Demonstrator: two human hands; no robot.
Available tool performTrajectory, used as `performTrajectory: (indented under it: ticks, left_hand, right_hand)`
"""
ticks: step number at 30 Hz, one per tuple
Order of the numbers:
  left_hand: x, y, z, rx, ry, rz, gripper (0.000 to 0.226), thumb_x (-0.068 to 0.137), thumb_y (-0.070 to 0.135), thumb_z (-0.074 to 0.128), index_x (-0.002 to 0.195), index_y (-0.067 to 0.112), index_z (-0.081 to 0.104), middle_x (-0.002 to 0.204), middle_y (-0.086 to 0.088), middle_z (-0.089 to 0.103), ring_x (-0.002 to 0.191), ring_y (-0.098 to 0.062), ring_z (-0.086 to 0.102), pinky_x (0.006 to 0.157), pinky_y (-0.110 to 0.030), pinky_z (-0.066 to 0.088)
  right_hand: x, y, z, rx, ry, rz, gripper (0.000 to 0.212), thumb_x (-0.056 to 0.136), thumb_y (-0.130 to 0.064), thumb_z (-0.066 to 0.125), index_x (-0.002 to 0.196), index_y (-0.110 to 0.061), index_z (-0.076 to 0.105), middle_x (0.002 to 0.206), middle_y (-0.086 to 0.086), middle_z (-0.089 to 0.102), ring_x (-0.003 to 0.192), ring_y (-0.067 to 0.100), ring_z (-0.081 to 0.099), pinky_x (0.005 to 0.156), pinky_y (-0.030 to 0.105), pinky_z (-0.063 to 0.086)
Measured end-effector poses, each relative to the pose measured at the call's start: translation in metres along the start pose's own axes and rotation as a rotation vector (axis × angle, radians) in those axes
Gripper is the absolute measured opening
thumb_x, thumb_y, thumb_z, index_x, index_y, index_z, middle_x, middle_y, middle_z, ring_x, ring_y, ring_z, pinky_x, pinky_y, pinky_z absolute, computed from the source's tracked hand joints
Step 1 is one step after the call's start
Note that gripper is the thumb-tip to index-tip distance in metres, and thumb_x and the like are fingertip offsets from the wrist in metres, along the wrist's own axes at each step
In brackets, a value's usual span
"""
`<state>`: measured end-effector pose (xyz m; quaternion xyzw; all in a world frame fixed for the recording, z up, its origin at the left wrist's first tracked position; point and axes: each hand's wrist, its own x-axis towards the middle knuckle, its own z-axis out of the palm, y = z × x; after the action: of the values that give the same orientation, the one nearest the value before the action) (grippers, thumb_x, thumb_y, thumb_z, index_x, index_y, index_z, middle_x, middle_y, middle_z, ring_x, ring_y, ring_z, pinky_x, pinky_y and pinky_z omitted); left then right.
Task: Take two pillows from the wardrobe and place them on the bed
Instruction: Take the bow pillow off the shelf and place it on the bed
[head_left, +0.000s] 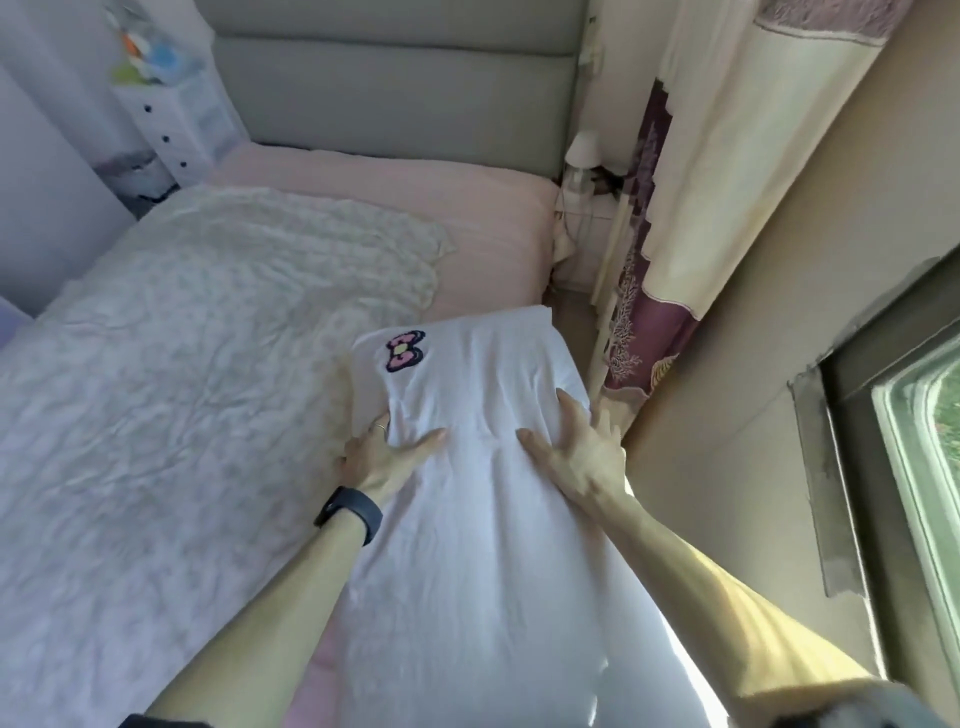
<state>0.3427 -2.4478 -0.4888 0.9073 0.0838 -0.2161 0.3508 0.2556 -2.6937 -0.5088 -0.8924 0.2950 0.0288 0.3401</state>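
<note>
A white drawer unit (174, 130) with dark knobs stands at the far left, with blurred coloured items on top. Beside it runs the bed (483, 218), under a smooth pink sheet, with a grey padded headboard (395, 78) in broad horizontal panels. A crinkled, quilted white blanket (182, 374) covers the bed's left and middle. The left hand (384, 452), a black wristband (349, 512) on its wrist and a ring on one finger, grips the left edge of the pillow (467, 545): the thumb lies across the top and the fingers tuck along the side. The pillow is long and soft in a creased white case, with a pink bow (404, 352) stitched near its far corner. It lies lengthwise at the bed's right edge; whether it rests fully on the mattress cannot be told. The right hand (576, 457) presses on it with fingers splayed wide, the outer ones over the right edge. Both forearms reach forward. Further right, a small white lamp (582, 150), a cream and purple curtain (727, 171) and a window (919, 467) crowd the narrow gap.
</note>
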Motion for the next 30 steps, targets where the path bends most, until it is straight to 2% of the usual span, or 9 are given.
performTrajectory:
  ticks: [3,7,9,12,17,22,30]
  left_hand:
    - [0.038,0.016,0.001,-0.024,0.005,-0.023,0.116,0.052,0.095,0.060,0.150,0.039,0.035,0.153,-0.009,0.041,0.140,-0.041,0.033,0.109,-0.049,0.033]
    - [0.115,0.049,-0.001,-0.083,-0.014,-0.042,0.110,0.061,0.087,0.066,0.153,0.038,0.031,0.157,-0.009,0.036,0.144,-0.039,0.025,0.117,-0.053,0.026]
    - [0.151,0.071,-0.004,-0.079,-0.014,-0.064,0.105,0.064,0.084,0.066,0.152,0.039,0.032,0.155,-0.009,0.035,0.143,-0.039,0.024,0.116,-0.052,0.024]
    - [0.203,0.101,-0.010,-0.091,-0.020,-0.122,0.102,0.065,0.082,0.066,0.150,0.041,0.031,0.152,-0.013,0.030,0.139,-0.040,0.023,0.111,-0.053,0.028]
    - [0.275,0.149,-0.021,-0.104,-0.035,-0.157,0.106,0.063,0.082,0.065,0.152,0.036,0.029,0.150,-0.014,0.033,0.138,-0.039,0.024,0.108,-0.053,0.030]
    - [0.344,0.199,-0.026,-0.120,0.002,-0.206,0.106,0.062,0.081,0.065,0.152,0.036,0.030,0.150,-0.015,0.033,0.139,-0.042,0.024,0.111,-0.058,0.032]
    - [0.473,0.290,-0.020,-0.182,0.079,-0.231,0.098,0.068,0.075,0.070,0.150,0.035,0.035,0.148,-0.014,0.037,0.140,-0.040,0.025,0.113,-0.054,0.029]
  right_hand:
    - [0.045,-0.011,0.005,0.000,-0.018,-0.014,0.087,0.076,-0.078,0.057,0.151,-0.044,0.029,0.154,0.008,0.034,0.138,0.037,0.035,0.113,0.051,0.032]
    - [0.128,-0.034,0.014,0.006,-0.058,-0.001,0.088,0.076,-0.078,0.056,0.151,-0.044,0.028,0.153,0.007,0.033,0.137,0.036,0.036,0.113,0.049,0.032]
    - [0.167,-0.049,0.013,0.012,-0.081,0.017,0.087,0.077,-0.078,0.057,0.151,-0.043,0.027,0.151,0.007,0.033,0.134,0.037,0.038,0.113,0.050,0.033]
    - [0.226,-0.071,0.009,-0.006,-0.099,0.044,0.086,0.079,-0.075,0.059,0.152,-0.042,0.027,0.149,0.008,0.033,0.131,0.039,0.042,0.113,0.051,0.035]
    - [0.313,-0.103,-0.003,-0.050,-0.112,0.032,0.089,0.080,-0.075,0.060,0.154,-0.041,0.026,0.153,0.005,0.029,0.135,0.037,0.041,0.113,0.050,0.035]
    - [0.407,-0.129,-0.009,-0.043,-0.129,-0.012,0.090,0.079,-0.077,0.060,0.154,-0.040,0.028,0.154,0.007,0.029,0.139,0.036,0.037,0.114,0.050,0.035]
    - [0.585,-0.159,-0.014,-0.011,-0.178,-0.064,0.087,0.079,-0.074,0.062,0.153,-0.040,0.031,0.155,0.007,0.031,0.140,0.034,0.032,0.115,0.044,0.028]
